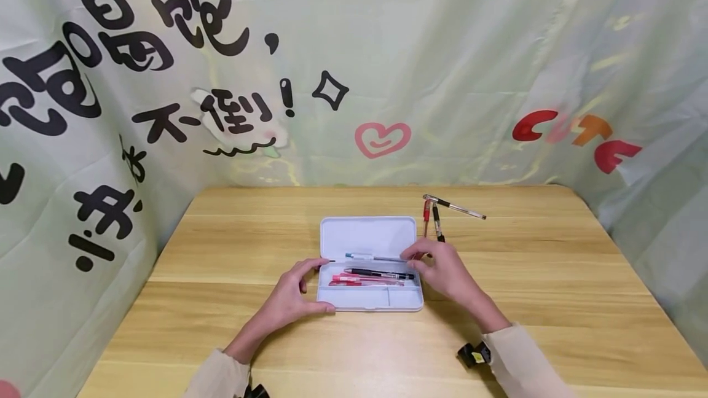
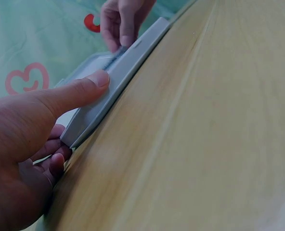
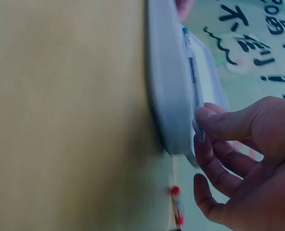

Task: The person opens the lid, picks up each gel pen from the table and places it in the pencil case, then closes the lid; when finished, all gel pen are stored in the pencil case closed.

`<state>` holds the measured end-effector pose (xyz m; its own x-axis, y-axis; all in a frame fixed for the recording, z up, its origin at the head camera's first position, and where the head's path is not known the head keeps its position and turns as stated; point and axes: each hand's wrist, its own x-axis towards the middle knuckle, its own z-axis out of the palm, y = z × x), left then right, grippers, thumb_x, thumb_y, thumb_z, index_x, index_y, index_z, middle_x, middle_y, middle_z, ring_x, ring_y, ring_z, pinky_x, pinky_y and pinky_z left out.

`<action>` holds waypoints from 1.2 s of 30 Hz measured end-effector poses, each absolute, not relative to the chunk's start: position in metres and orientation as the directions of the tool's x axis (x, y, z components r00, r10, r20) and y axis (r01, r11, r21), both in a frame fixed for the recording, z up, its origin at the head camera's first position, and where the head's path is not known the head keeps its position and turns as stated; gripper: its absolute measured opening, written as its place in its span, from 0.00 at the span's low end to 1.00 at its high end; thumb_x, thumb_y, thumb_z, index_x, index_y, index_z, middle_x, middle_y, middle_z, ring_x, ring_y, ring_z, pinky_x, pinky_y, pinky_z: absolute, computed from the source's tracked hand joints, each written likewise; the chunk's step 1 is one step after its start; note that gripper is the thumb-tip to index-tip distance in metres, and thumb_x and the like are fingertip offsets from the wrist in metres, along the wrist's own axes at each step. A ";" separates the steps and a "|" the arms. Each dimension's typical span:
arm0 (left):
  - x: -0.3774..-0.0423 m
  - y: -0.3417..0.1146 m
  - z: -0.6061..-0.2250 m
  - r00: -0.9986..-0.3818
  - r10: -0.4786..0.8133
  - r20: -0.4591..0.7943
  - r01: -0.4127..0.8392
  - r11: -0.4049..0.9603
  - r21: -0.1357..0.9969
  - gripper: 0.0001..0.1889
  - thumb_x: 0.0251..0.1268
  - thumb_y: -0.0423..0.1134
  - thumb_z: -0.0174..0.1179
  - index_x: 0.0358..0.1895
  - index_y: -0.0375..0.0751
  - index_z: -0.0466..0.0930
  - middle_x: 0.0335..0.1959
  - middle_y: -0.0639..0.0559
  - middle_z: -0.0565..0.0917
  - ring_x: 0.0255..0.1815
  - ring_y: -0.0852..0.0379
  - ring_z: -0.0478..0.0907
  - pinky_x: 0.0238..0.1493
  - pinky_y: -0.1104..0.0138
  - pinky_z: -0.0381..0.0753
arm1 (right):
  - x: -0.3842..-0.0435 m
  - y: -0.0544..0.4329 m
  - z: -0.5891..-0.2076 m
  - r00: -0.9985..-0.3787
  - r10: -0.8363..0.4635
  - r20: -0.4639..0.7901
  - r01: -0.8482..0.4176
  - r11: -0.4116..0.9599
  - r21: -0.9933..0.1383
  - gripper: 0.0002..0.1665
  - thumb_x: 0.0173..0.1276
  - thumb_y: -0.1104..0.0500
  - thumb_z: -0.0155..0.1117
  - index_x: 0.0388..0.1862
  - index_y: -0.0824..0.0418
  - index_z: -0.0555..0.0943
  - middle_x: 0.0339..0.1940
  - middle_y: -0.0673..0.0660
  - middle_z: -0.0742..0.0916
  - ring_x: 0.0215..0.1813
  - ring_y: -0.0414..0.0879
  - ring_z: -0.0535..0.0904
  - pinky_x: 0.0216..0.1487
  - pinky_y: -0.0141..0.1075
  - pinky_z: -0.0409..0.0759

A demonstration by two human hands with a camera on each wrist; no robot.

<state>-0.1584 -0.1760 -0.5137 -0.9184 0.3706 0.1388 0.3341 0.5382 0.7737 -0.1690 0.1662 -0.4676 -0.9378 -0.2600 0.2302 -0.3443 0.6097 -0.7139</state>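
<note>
An opened pale pencil case point(image 1: 367, 300) lies on the table with its lid point(image 1: 367, 235) tipped back. At its left end, my left hand point(image 1: 290, 293) holds the case, thumb along the front edge and fingers by the side. My right hand point(image 1: 442, 266) pinches one end of a clear pen point(image 3: 193, 72) with a teal tip, above the case at the lid hinge. Inside the long back compartment lie a black pen point(image 1: 378, 273) and several pink and red pens point(image 1: 365, 282). The front compartments show bare bottoms.
Behind the right hand, on the wooden table point(image 1: 243, 232), lie a red pen point(image 1: 426, 218), a black pen point(image 1: 437, 223) and a clear pen with a black grip point(image 1: 456, 207). A printed cloth point(image 1: 442, 48) hangs around the table's back and sides.
</note>
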 end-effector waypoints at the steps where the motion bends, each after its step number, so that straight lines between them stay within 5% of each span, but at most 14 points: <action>1: -0.158 -0.176 -0.514 -0.919 0.369 0.136 0.331 0.539 0.774 0.47 0.40 0.55 0.85 0.70 0.51 0.76 0.57 0.52 0.78 0.33 0.56 0.68 0.34 0.69 0.68 | -0.168 0.163 -0.469 -0.936 -0.276 0.218 -0.347 0.620 -0.703 0.12 0.64 0.73 0.72 0.40 0.58 0.90 0.43 0.51 0.89 0.48 0.48 0.84 0.51 0.47 0.82; 6: -0.157 -0.176 -0.513 -0.918 0.372 0.138 0.334 0.537 0.775 0.47 0.40 0.55 0.85 0.70 0.50 0.76 0.57 0.51 0.78 0.33 0.55 0.68 0.33 0.69 0.68 | -0.165 0.150 -0.474 -0.937 -0.296 0.187 -0.342 0.660 -0.669 0.11 0.63 0.72 0.73 0.39 0.58 0.90 0.40 0.49 0.89 0.44 0.44 0.83 0.46 0.41 0.83; 19: -0.158 -0.175 -0.513 -0.920 0.369 0.131 0.327 0.538 0.777 0.47 0.40 0.54 0.85 0.70 0.51 0.75 0.58 0.51 0.78 0.34 0.55 0.68 0.34 0.69 0.68 | -0.164 0.150 -0.473 -0.924 -0.318 0.212 -0.377 0.664 -0.646 0.13 0.63 0.72 0.73 0.43 0.58 0.90 0.42 0.50 0.87 0.46 0.46 0.82 0.48 0.44 0.82; 27: -0.157 -0.174 -0.512 -0.916 0.375 0.139 0.336 0.533 0.777 0.47 0.41 0.54 0.85 0.70 0.50 0.75 0.59 0.51 0.78 0.34 0.55 0.68 0.34 0.69 0.68 | -0.176 0.181 -0.465 -0.932 -0.166 0.321 -0.349 0.643 -0.681 0.13 0.66 0.71 0.71 0.49 0.65 0.87 0.41 0.56 0.88 0.41 0.46 0.83 0.41 0.38 0.81; 36: -0.157 -0.175 -0.512 -0.921 0.369 0.125 0.319 0.532 0.784 0.47 0.41 0.53 0.85 0.69 0.50 0.76 0.60 0.52 0.79 0.34 0.55 0.68 0.34 0.69 0.68 | -0.188 0.216 -0.473 -0.977 -0.010 0.213 -0.149 0.750 -0.645 0.26 0.68 0.64 0.72 0.63 0.70 0.79 0.48 0.69 0.82 0.48 0.63 0.81 0.48 0.56 0.79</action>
